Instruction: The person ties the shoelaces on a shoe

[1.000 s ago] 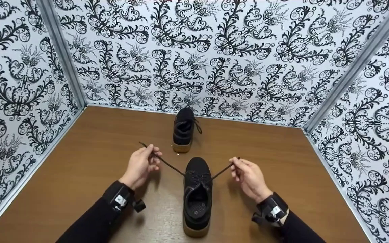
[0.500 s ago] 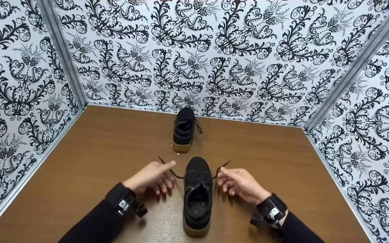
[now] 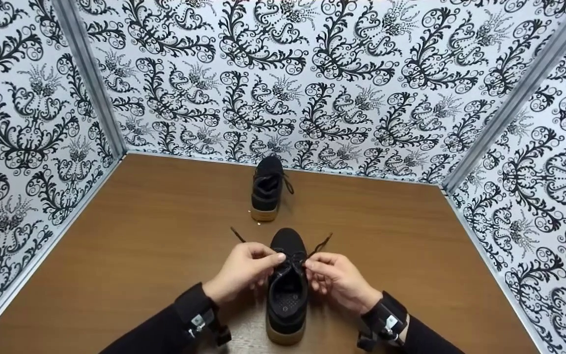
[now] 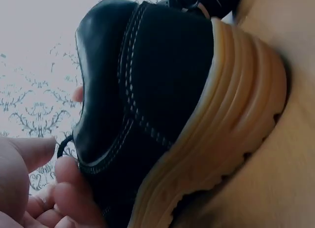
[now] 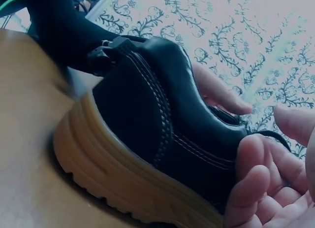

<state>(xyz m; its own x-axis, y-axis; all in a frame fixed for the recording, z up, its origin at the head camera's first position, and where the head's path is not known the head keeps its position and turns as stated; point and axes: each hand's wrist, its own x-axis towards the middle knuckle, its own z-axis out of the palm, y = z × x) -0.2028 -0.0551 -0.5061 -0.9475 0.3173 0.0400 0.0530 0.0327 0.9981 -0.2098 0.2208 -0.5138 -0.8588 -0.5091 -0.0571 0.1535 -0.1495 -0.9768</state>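
A black shoe (image 3: 287,317) with a gum-coloured sole stands upright on the table, heel towards me. My left hand (image 3: 243,270) is at the left side of its lacing, thumb tip over the eyelets. It loosely holds one shoelace (image 3: 237,234), whose free end sticks up beyond the fingers. On the right side my right hand (image 3: 339,278) holds the other lace end (image 3: 323,241) between thumb and curled fingers, close to the eyelets. Both wrist views show the shoe's heel (image 4: 167,65) and a short arc of lace (image 5: 273,134) by the fingertips; the exact contact is partly hidden.
A second black shoe (image 3: 267,189) stands farther back near the patterned wall (image 3: 273,88), its lace hanging on the right. Small white specks lie by its heel. Side walls on metal posts bound the brown table (image 3: 175,206).
Both hands were apart, pulling the laces outwards. They have slid inwards along the laces to the eyelets, and the laces have slackened. The shoe has stayed in place.
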